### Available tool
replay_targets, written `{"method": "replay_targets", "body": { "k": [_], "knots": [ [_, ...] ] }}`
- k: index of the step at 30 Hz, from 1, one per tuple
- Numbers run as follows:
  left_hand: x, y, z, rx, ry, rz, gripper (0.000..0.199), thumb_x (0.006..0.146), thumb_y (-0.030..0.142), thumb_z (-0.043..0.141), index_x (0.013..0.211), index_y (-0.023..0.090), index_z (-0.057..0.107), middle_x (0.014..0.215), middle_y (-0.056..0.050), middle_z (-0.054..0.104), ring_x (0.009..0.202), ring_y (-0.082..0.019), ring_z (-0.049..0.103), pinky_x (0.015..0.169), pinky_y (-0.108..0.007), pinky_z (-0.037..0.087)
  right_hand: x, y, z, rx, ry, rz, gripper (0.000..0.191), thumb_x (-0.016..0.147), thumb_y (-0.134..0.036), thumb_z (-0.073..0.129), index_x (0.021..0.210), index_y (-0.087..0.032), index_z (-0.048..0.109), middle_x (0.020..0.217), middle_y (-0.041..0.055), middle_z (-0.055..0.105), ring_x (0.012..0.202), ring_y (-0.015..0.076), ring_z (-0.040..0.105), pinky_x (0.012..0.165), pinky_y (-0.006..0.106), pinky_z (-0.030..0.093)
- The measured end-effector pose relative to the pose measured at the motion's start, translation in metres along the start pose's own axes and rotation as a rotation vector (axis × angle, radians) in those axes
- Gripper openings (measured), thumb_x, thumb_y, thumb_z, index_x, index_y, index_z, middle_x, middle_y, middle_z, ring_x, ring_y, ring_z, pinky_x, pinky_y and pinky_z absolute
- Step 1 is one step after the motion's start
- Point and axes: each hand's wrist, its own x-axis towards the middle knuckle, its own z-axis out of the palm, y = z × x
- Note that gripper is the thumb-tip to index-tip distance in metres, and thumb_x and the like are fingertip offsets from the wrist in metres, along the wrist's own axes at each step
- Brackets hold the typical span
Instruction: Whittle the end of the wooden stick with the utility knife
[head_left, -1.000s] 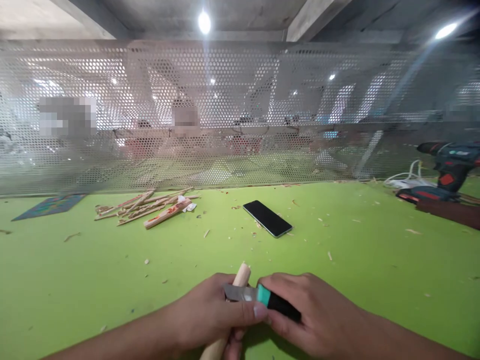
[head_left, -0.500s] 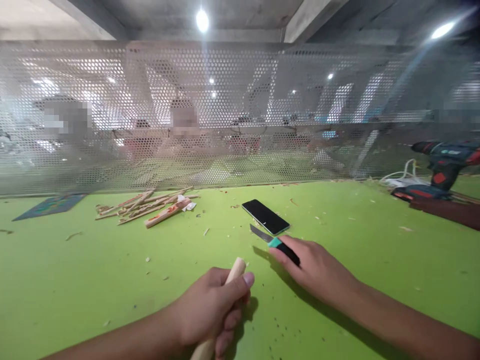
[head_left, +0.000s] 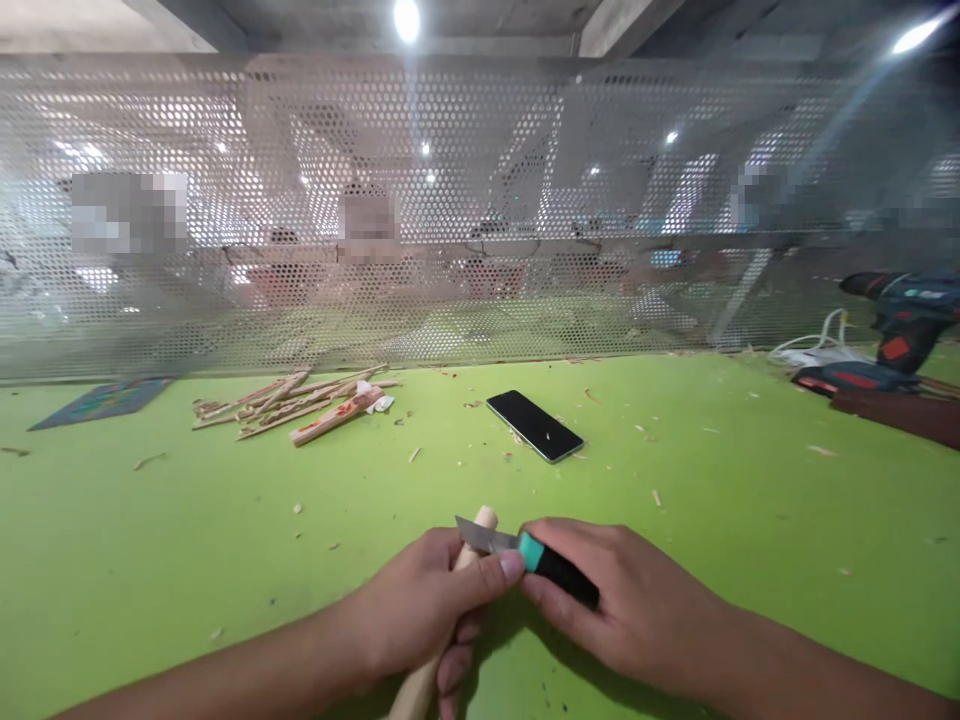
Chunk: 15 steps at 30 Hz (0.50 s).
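My left hand point(head_left: 427, 605) is closed around a pale round wooden stick point(head_left: 415, 692), whose upper end pokes out above the fist. In my right hand point(head_left: 626, 595) is a knife point(head_left: 559, 572) with a black and teal handle. Its short blade lies across the stick near the upper end, pointing left. The left thumb rests by the base of the blade, close to the teal part of the handle. Part of the stick is hidden by the left fingers.
Beyond my hands a black phone point(head_left: 534, 425) lies on the green table point(head_left: 187, 540). Carved sticks point(head_left: 277, 405) are piled at the back left, near a dark patterned sheet point(head_left: 101, 403). A cordless drill point(head_left: 904, 320) stands at right. Behind is a perforated screen point(head_left: 450, 320); wood shavings are scattered about.
My right hand has moved left and down, bringing the knife blade from above the table onto the stick. My left hand still grips the stick. The view has shifted slightly.
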Motion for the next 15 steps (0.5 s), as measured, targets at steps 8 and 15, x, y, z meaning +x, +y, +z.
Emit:
{"method": "replay_targets", "body": {
  "k": [8,15],
  "knots": [
    [-0.003,0.003,0.002,0.015,0.123,-0.055,0.048,0.083,0.064,0.074,0.078,0.023,0.05,0.041,0.011,0.037,0.029,-0.008,0.034,0.029,-0.018,0.042,-0.003,-0.005,0.004,-0.04,0.044,-0.006,0.027,0.106,-0.044,0.049,0.103,-0.02,0.061,0.092,0.0055,0.07,0.076,0.0224,0.064,0.067,0.032,0.044],
    [-0.009,0.004,0.008,0.011,-0.002,-0.105,0.055,0.081,0.068,0.074,0.072,0.023,0.044,0.043,0.009,0.041,0.028,-0.006,0.033,0.026,-0.015,0.026,0.011,0.018,-0.008,0.019,0.102,0.254,0.047,0.108,-0.057,0.035,0.091,-0.021,0.059,0.074,0.0038,0.068,0.061,0.0206,0.062,0.054,0.03,0.041]
  ]
}}
